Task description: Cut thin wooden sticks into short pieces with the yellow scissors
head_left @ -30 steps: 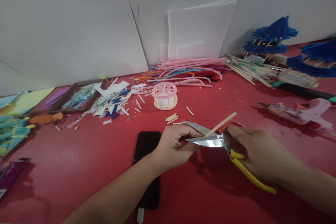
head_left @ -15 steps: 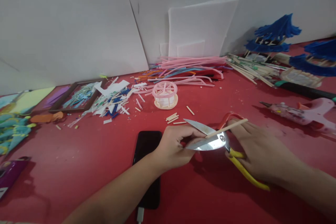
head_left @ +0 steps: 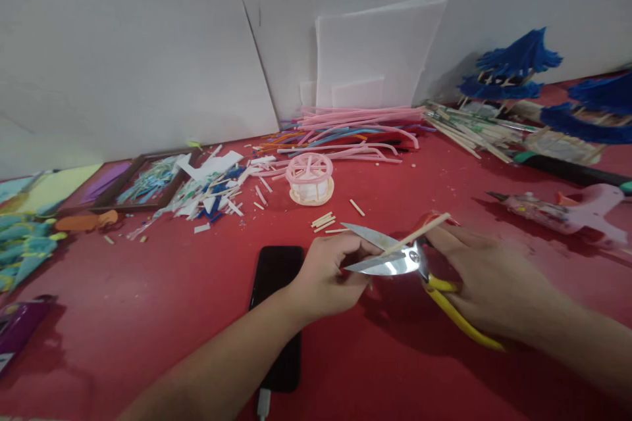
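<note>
My right hand [head_left: 478, 276] is closed on the handles of a pair of scissors [head_left: 395, 266], one handle yellow and the other red. The blades stand apart and point left. A thin wooden stick [head_left: 419, 233] lies between the blades, slanting up to the right. Its lower end is in the closed fingers of my left hand [head_left: 330, 276], partly hidden by the fingers and a blade. Just beyond my left hand, several short cut sticks [head_left: 323, 220] lie on the red table [head_left: 187, 296]. Behind them stands a small round model with a pink spoked ring [head_left: 310, 170] on top.
A black phone [head_left: 277, 276] with a white cable lies under my left wrist. A pink glue gun [head_left: 567, 214] rests at the right, near blue-roofed models [head_left: 518, 59]. Pink strips [head_left: 360, 117] lie along the wall. Paper scraps [head_left: 217, 177] are heaped at the left.
The scissor blades have closed slightly around the stick. My right hand, scissors and stick have shifted a little to the left.
</note>
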`<state>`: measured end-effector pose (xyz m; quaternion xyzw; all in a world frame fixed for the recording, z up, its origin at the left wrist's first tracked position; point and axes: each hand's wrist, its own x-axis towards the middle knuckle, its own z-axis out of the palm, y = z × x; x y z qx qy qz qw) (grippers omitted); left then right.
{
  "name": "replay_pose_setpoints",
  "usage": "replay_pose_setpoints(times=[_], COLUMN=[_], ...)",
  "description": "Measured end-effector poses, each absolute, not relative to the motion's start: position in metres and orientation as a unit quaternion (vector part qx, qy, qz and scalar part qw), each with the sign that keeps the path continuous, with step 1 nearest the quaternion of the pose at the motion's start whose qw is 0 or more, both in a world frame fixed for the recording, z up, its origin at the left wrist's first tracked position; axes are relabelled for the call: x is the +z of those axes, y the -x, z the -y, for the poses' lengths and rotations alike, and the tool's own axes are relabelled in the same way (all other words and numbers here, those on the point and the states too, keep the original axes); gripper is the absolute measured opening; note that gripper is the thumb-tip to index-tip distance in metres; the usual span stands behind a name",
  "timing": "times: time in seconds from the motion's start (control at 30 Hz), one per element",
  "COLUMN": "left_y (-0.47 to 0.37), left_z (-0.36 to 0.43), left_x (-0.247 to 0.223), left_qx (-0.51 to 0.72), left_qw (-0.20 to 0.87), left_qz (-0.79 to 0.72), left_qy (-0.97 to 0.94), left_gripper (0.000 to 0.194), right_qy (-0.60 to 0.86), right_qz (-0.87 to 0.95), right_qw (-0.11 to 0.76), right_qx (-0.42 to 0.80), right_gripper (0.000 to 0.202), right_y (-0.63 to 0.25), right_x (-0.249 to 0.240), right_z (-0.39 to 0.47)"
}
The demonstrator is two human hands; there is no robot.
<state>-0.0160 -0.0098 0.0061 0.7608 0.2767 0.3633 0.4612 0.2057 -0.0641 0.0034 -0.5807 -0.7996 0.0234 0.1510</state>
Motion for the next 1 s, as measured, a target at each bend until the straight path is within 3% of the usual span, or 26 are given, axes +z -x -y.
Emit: replay_pose_setpoints(times=[0.23,0.5,0.8,0.93,1.0], left_y=[0.015,0.013,0.014,0.012,0.011], left_z=[0.013,0.018,0.019,0.014,0.010], left_x=[0.010,0.009,0.007,0.005,0.005], left_qx=[0.405,0.424,0.417,0.423,0.425], left_qw=[0.363,0.288,0.307,0.371,0.412], left_qz=[-0.311,-0.326,-0.354,-0.402,-0.450], left_qy=[-0.780,-0.794,-0.779,-0.722,-0.669], left_gripper=[0.015,0.018,0.021,0.007,0.015], right_qy=[0.572,0.538,0.552,0.548,0.544], right_qz=[0.804,0.821,0.818,0.813,0.812], right_qw=[0.161,0.169,0.149,0.182,0.194], right_qx=[-0.035,-0.082,-0.064,-0.074,-0.081], right_gripper=[0.041,0.048,0.047,0.048,0.044], right_y=[-0.202,-0.205,-0.205,-0.205,-0.206], right_x=[0.001,-0.006,-0.005,-0.006,-0.005], right_z=[0.060,0.061,0.064,0.062,0.061])
